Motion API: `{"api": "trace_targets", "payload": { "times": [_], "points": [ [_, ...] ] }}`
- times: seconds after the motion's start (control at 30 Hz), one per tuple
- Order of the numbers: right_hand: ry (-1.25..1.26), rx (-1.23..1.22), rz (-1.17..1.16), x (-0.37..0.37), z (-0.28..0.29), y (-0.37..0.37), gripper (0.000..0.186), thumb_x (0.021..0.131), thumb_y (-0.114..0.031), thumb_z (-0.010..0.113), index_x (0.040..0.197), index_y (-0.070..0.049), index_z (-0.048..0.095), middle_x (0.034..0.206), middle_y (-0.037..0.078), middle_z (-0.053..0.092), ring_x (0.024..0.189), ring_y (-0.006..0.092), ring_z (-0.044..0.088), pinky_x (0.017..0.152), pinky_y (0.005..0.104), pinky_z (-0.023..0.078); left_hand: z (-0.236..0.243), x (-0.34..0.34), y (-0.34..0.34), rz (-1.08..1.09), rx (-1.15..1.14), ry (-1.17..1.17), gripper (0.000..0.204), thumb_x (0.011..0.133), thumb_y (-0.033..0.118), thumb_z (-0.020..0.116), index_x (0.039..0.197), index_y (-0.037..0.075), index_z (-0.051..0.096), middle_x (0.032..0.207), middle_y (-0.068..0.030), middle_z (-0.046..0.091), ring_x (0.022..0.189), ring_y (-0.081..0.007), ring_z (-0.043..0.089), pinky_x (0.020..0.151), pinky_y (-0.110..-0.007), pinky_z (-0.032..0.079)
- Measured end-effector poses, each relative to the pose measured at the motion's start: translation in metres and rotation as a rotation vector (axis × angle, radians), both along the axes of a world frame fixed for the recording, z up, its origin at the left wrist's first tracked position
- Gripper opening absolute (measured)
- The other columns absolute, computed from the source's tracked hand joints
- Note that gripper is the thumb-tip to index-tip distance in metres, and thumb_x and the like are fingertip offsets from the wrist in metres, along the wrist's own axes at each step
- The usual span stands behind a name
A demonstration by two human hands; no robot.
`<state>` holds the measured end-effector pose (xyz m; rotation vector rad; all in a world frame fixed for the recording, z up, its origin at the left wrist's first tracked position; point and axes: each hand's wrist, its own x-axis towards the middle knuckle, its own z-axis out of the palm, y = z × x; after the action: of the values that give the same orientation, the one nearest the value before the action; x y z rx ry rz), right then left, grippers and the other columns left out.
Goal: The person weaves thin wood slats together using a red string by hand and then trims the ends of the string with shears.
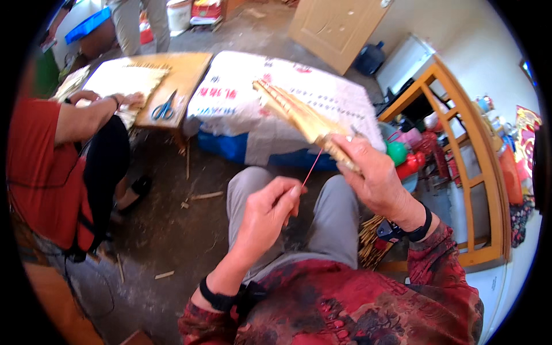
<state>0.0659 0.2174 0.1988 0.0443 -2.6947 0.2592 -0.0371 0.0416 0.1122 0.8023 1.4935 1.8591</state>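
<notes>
Your right grip (371, 169) is closed round the lower end of a pale yellow bundle of flat strips (296, 115), thumb on the near side and fingers wrapped beneath. That bundle slants up and to the left, its far end in front of the white printed cover (339, 95); you cannot tell from this single view whether they touch. Your left grip (264, 215) is nearly closed, fingers curled and thumb pressed in, pinching a red cord (312, 167) that runs straight up to the bundle, just beside your right fingers. Both grips are above your grey trousers (336, 221), apart from each other. To your left, 1 wooden table (192, 66) carries blue-handled scissors (164, 110) and a pale sheet (123, 77), where a co-worker in a red top (37, 167) rests 1 hand (135, 99). Loose strips (207, 196) lie on the floor, and thin sticks (372, 244) are piled near your right leg.
</notes>
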Motion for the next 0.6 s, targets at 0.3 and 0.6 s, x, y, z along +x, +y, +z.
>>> {"api": "trace_targets", "payload": {
  "times": [0.3, 0.6],
  "points": [
    [0.324, -0.482, -0.187, 0.009, 0.061, 0.078, 0.034, 0.093, -0.012, 0.054, 0.123, 0.003, 0.050, 0.104, 0.005, 0.064, 0.093, 0.0069, 0.054, 0.083, 0.0226, 0.044, 0.050, 0.025, 0.002, -0.066, 0.275, 0.429, 0.008, 0.087, 0.003, 0.059, 0.091, -0.001, 0.064, 0.071, -0.0054, 0.061, 0.053, -0.0084, 0.057, 0.048, -0.022, 0.045],
    [0.388, -0.443, -0.307, 0.027, 0.069, 0.090, 0.035, 0.093, -0.016, 0.054, 0.121, 0.004, 0.051, 0.102, 0.007, 0.064, 0.092, 0.0094, 0.056, 0.083, 0.0239, 0.045, 0.059, 0.058, 0.028, -0.693, 0.501, 0.865, 0.021, 0.077, 0.010, 0.061, 0.096, 0.003, 0.058, 0.083, -0.0162, 0.061, 0.074, -0.0326, 0.061, 0.061, -0.040, 0.049]
  ]
}}
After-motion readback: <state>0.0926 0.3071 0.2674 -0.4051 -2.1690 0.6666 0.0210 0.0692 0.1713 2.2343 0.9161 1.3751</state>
